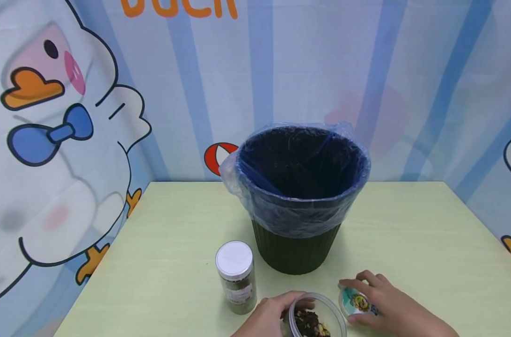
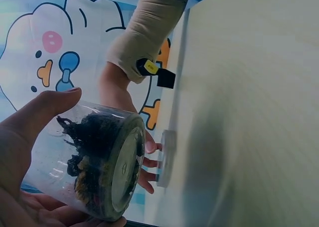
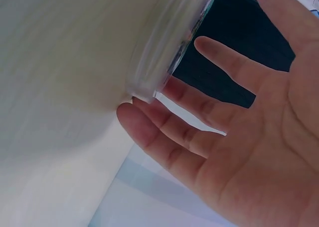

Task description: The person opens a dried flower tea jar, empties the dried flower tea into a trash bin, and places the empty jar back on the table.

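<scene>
My left hand grips a clear plastic jar, thumb on one side and fingers round the other. Dark and yellowish dried bits lie inside it, and its open mouth faces up in the head view. The left wrist view has the jar's bottom tilted away from the table. Right of the jar, a round lid with a green and yellow picture is at the table surface. Over this lid is my right hand, fingers spread loosely. In the right wrist view its fingertips are at the lid's rim.
A dark ribbed bin lined with a bluish plastic bag stands behind the hands. Left of it is a capped jar with a white lid and a label. The pale table meets a duck-print backdrop.
</scene>
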`<state>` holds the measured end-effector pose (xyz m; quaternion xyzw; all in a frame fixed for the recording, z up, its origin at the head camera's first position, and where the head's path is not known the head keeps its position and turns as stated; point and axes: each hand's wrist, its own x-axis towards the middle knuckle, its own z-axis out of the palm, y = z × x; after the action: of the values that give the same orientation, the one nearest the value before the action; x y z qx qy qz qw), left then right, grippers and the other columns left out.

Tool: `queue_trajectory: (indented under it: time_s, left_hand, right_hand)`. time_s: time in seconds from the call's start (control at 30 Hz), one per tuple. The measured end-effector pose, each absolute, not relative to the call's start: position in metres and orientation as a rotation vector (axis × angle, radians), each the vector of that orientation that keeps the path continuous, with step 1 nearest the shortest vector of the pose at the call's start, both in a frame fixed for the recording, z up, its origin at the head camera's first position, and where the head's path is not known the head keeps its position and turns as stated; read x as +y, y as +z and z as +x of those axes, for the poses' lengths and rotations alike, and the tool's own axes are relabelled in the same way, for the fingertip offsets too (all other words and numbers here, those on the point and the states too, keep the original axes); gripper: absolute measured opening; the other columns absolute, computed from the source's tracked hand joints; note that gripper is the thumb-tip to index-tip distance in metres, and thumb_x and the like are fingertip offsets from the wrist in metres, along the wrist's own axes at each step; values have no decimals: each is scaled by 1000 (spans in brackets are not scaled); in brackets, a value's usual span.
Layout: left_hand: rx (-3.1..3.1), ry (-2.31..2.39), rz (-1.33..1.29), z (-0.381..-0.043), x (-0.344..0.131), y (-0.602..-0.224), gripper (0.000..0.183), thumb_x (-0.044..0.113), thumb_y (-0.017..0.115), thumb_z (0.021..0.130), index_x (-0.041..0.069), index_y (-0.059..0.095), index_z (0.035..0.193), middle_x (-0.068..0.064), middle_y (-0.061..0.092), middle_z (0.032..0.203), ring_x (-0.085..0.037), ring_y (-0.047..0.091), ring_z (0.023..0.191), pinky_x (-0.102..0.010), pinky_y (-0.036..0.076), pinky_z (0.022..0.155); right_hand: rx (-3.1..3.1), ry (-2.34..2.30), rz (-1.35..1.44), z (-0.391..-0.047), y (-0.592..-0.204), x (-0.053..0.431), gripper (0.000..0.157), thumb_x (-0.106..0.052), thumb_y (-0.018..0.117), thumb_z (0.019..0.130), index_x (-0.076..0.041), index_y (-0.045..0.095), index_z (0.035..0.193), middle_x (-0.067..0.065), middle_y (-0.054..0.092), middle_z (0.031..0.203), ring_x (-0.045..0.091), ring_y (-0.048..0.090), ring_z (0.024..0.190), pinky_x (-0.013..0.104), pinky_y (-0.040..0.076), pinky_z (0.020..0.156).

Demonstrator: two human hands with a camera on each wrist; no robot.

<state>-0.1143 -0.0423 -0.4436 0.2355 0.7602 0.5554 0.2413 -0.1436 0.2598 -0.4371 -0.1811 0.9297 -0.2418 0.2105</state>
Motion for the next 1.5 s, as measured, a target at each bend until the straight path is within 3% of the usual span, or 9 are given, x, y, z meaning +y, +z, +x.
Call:
queue_trajectory:
  time_s: [0.23, 0.33, 0.53, 0.63, 0.97, 1.1, 1.27, 1.4, 1.5]
  left_hand:
    - [2048, 1565, 635, -101, -42, -412, 61, 19, 84, 80, 24, 59, 135, 17, 64, 123, 1, 58, 111, -22, 46, 96]
    - [2035, 1581, 657, -99, -43, -405, 60, 18, 83, 80, 22, 59, 135, 16, 64, 124, 0, 57, 112, -21, 45, 97]
    - [1971, 1599, 643, -98, -45, -400, 60, 22, 84, 80, 25, 60, 135, 14, 64, 125, 0, 57, 113, -22, 45, 97]
    - [1963, 1595, 628, -98, -45, -396, 59, 24, 84, 80, 27, 60, 134, 15, 64, 125, 0, 57, 113, -23, 45, 97]
    - [1986, 1575, 570, -91, -46, -373, 57, 32, 86, 78, 36, 61, 129, 18, 64, 122, -2, 58, 111, -30, 47, 96]
    - [1968, 1615, 607, -90, -50, -366, 62, 31, 87, 76, 38, 59, 131, 17, 64, 123, -4, 58, 112, -28, 46, 96]
    - [1992, 1658, 675, -87, -53, -359, 65, 29, 87, 76, 36, 57, 133, 14, 64, 124, -7, 57, 115, -29, 46, 96]
    - [2014, 1657, 677, -86, -55, -355, 65, 30, 87, 77, 37, 56, 134, 14, 63, 125, -8, 56, 116, -31, 45, 97]
    - [2037, 1655, 687, -87, -56, -352, 67, 28, 88, 76, 36, 56, 135, 14, 63, 125, -7, 56, 117, -31, 44, 98]
  right_hand:
    - [2649, -752, -587, -142, -434, 263, 60, -49, 64, 93, -14, 54, 141, 7, 51, 124, 27, 47, 104, 51, 51, 80]
    - [2680, -764, -601, -141, -432, 264, 60, -50, 62, 95, -14, 53, 142, 6, 51, 125, 28, 48, 108, 52, 50, 82]
    - [2701, -797, -487, -145, -424, 261, 70, -56, 60, 94, -9, 50, 144, 17, 51, 140, 42, 48, 127, 61, 46, 95]
    - [2710, -894, -479, -147, -418, 261, 68, -52, 62, 94, -6, 51, 143, 17, 52, 141, 42, 46, 131, 60, 44, 97]
    - [2930, -1085, -608, -158, -393, 275, 41, -30, 50, 106, -6, 55, 140, 14, 61, 133, 31, 60, 118, 35, 54, 83]
    - [3018, -1217, -629, -164, -377, 276, 37, -23, 44, 108, -5, 55, 138, 16, 62, 131, 10, 63, 107, 24, 53, 81]
    - [2995, -1480, -668, -177, -357, 276, 40, -19, 41, 109, 4, 49, 140, 26, 55, 135, -11, 54, 109, 11, 49, 81]
    - [2934, -1600, -703, -188, -341, 273, 44, -19, 38, 110, 5, 41, 147, 29, 47, 142, -7, 50, 118, 9, 46, 86]
    - [2906, -1639, -689, -197, -328, 268, 49, -23, 35, 110, 4, 34, 151, 29, 42, 147, 7, 51, 128, 9, 45, 88]
